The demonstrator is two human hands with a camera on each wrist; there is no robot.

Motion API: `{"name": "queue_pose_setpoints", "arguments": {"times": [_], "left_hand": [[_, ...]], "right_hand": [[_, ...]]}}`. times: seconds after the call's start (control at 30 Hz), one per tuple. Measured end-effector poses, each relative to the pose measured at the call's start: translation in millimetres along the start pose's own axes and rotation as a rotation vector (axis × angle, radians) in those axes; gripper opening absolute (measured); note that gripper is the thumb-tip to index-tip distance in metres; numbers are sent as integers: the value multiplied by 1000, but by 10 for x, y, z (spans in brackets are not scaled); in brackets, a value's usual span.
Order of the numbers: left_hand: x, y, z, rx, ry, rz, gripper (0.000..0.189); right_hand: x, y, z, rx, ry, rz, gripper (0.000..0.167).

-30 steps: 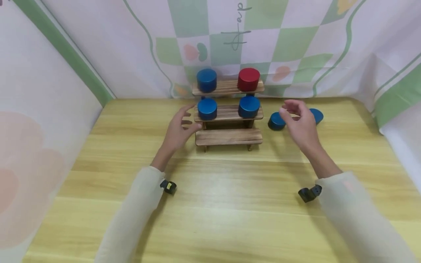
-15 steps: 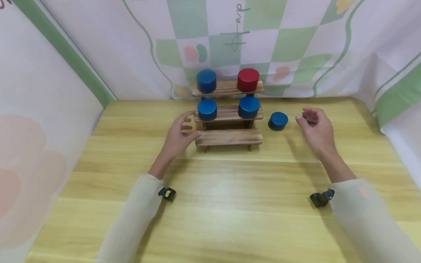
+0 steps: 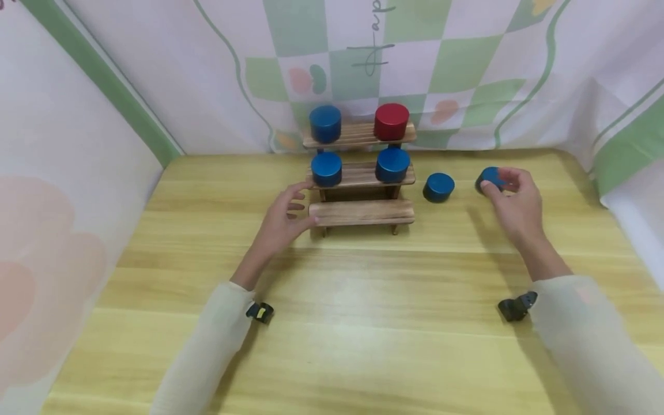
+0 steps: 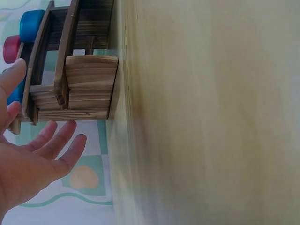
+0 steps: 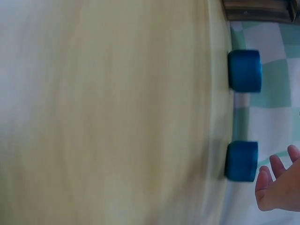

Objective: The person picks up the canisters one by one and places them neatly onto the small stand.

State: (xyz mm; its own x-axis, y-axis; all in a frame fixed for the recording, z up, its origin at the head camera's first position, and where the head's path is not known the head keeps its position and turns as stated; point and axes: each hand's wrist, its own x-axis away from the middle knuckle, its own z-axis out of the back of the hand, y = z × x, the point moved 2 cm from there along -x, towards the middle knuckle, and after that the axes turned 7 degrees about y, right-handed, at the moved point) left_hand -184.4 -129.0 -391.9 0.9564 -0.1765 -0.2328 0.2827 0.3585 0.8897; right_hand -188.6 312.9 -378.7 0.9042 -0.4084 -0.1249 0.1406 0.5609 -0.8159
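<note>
My left hand (image 3: 282, 219) is beside the left end of a three-step wooden stand (image 3: 363, 212), fingers spread and relaxed, holding nothing. In the left wrist view its fingers (image 4: 61, 140) are near the stand's side; whether they touch it I cannot tell. On the stand's top step are a blue cylinder (image 3: 325, 124) and a red cylinder (image 3: 391, 122). The middle step bears two more, a left blue cylinder (image 3: 327, 169) and a right blue cylinder (image 3: 392, 165). My right hand (image 3: 519, 207) hovers, loosely curved, over the far-right blue cylinder (image 5: 242, 161), apart from it in the right wrist view.
Another blue cylinder (image 3: 438, 187) stands on the wooden table (image 3: 353, 323) between the stand and my right hand. A printed curtain (image 3: 415, 63) hangs right behind the stand, and more fabric (image 3: 627, 115) borders the table's right side.
My right hand has moved right, past the nearer blue cylinder to the far-right one, uncovering both. My left hand has shifted slightly downward beside the stand. The cylinders stay in place.
</note>
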Motion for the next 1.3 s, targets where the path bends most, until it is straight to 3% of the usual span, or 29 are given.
{"name": "queue_pose_setpoints", "arguments": {"times": [0.2, 0.5, 0.67, 0.87, 1.1, 1.3], "left_hand": [[38, -26, -2, -18, -37, -8, 61], [35, -88, -18, -120, -82, -14, 62], [31, -98, -33, -166, -80, 5, 62], [14, -124, -55, -149, -79, 60, 62], [-21, -158, -66, -122, -95, 51, 62], [-25, -169, -77, -126, -118, 69, 59]], "right_hand": [[-68, 150, 81, -4, -6, -79, 72], [-138, 185, 89, -8, -66, -114, 82], [-158, 201, 101, 7, -76, -111, 86], [-220, 275, 130, 48, -103, -106, 94], [-327, 356, 123, 114, -220, -52, 107], [-357, 378, 124, 118, -238, -28, 106]]}}
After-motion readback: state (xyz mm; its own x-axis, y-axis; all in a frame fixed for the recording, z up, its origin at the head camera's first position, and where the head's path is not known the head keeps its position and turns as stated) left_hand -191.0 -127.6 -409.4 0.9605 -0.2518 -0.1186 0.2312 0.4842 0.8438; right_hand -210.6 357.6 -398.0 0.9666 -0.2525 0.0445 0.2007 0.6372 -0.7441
